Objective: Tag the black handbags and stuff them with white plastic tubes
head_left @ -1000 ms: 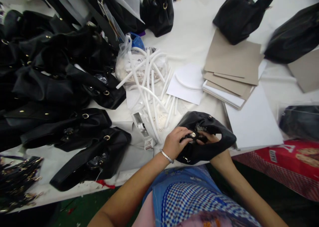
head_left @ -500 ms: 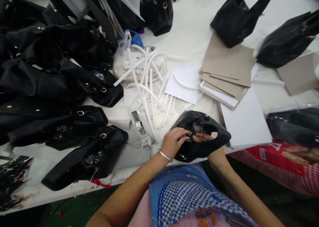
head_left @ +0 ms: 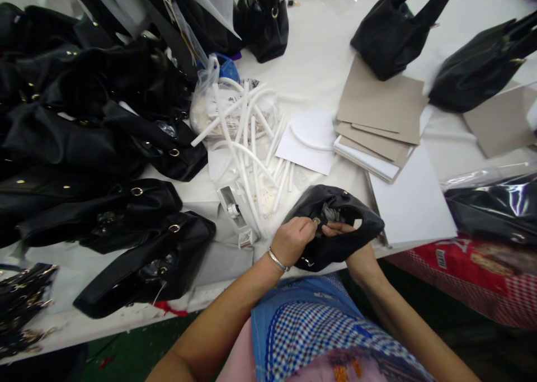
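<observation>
A small black leather handbag lies at the near edge of the white table, its mouth open. My left hand, with a silver bangle on the wrist, pinches the bag's inner edge by a small metal snap. My right hand reaches up from under the bag, and its fingertips close on the same edge at the opening. Pale lining shows inside the bag.
Many black handbags are heaped on the left. White plastic tubes and a clear bag lie in the middle. Brown and white cardboard sheets sit on the right, with more black bags behind. A red checked box stands at lower right.
My fingers have shifted along the bag's opening, spreading it slightly so the lining shows more. The view has drifted a little; a bag in clear plastic at right shows more.
</observation>
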Demonstrator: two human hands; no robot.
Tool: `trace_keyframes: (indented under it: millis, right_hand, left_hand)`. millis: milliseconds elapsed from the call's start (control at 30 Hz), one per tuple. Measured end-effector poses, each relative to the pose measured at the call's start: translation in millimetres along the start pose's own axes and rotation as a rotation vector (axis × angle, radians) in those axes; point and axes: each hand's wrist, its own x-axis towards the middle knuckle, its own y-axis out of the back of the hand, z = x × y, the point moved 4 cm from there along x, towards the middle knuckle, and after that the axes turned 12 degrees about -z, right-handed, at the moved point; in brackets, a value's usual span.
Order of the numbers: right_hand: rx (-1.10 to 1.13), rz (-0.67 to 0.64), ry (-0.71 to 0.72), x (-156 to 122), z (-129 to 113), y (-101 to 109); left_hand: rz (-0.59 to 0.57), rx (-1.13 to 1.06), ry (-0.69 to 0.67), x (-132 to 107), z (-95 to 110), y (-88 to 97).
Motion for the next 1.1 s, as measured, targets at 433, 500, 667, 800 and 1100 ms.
trace_keyframes:
  millis: [433, 500, 667, 800, 1100]
  right_hand:
    - [-0.081, 0.000, 0.053, -4, -15, -4]
    - [-0.132, -0.007, 0.060, -5, -15, -2]
    - [-0.534, -0.046, 0.264, -17, -21, 14]
    - [-0.999, -0.141, 0.336, -26, -22, 23]
    - [-1.152, -0.323, 0.472, -20, -25, 35]
  left_hand:
    - [0.107, -0.901, 0.498, 9, -28, -3.2]
    - [0.159, -1.136, 0.583, 6, -36, -0.1]
    - [0.210, -1.371, 0.608, -13, -50, 20.0]
    - [0.135, -1.110, 0.620, -40, -54, 32.5]
    - [-0.499, -0.170, 0.567, -69, -35, 49.6]
